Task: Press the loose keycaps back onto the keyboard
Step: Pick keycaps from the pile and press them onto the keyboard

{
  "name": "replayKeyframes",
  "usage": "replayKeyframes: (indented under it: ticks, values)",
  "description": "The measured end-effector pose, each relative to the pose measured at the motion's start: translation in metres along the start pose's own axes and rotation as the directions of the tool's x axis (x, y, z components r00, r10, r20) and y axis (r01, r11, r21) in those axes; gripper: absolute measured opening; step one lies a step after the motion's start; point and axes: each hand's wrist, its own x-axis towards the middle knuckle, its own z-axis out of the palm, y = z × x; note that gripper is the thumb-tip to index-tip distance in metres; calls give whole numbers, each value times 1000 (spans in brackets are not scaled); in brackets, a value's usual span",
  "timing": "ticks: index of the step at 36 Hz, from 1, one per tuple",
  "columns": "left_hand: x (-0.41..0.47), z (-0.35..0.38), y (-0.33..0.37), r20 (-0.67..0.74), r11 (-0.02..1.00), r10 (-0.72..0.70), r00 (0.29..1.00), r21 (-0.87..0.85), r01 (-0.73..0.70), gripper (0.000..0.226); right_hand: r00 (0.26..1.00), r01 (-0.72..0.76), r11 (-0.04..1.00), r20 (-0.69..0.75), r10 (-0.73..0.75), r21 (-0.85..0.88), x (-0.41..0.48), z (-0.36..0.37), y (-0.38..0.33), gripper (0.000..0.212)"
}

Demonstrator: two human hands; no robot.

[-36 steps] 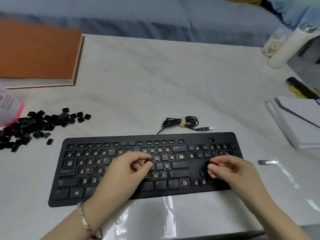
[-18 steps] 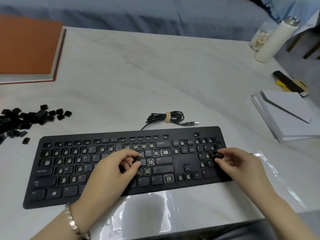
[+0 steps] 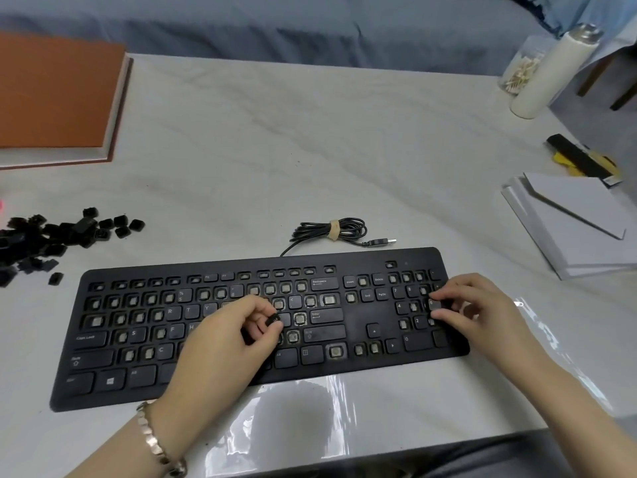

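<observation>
Keycaps (image 3: 51, 241) heaped left of keyboard (image 3: 358, 324), cable (image 3: 331, 231) behind.

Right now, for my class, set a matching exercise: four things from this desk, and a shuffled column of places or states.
Things:
1 pile of loose keycaps
2 coiled USB cable
3 white bottle
4 left hand

Places or states:
A table's far right corner
B pinching a keycap over the keyboard's middle
C on the table, left of the keyboard
D just behind the keyboard's back edge

Pairs: 1-C, 2-D, 3-A, 4-B.
</observation>
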Motion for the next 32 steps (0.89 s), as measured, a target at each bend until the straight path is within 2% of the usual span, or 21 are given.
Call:
replayKeyframes:
  ticks: [12,20,23,27,30,32]
  values:
    - [-1,0,-2,3,1000,28,1000,5,-28,26,998,-45,993,51,40,105,3,-2,2,35]
    - [0,-1,-2,-10,999,47,999,10,-47,31,1000,-11,999,10,11,32,3,2,0,33]
    - [-1,-1,-3,-18,999,52,998,10,-52,32,998,35,996,-53,-40,-84,-4,8,-1,22]
    - [-1,0,-3,-28,998,58,998,6,-58,33,970,159,919,-114,-213,-361,-19,17,-1,25]
    - [0,1,-3,-30,999,54,998,6,-54,31,950,180,879,-153,-272,-442,-26,21,-1,26]
    - [0,2,-4,-29,999,50,998,0,-50,29,952,166,881,-162,-260,-442,-28,23,-2,27]
